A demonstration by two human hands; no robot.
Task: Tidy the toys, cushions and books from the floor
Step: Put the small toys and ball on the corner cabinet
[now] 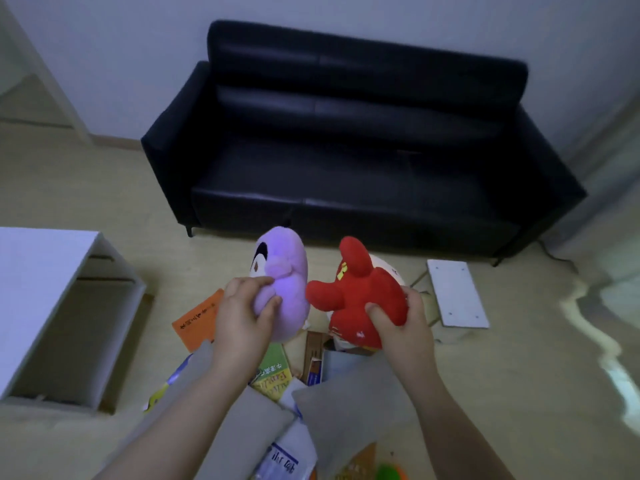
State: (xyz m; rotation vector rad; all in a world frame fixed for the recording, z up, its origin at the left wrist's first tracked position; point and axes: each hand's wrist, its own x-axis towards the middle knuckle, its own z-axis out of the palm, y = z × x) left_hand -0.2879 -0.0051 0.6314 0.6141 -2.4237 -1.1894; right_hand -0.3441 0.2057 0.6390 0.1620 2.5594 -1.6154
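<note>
Left hand (pixel 242 317) grips purple plush (pixel 287 289); right hand (pixel 405 327), red plush (pixel 360 292), apparently.

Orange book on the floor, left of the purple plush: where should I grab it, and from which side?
Take the orange book by its far left edge, coming from the left. It lies flat, and the left hand and a grey cushion cover its right and near parts, so only that side shows clear.

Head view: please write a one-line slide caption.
Left hand holds purple plush, right hand holds red plush, facing black sofa.
</note>
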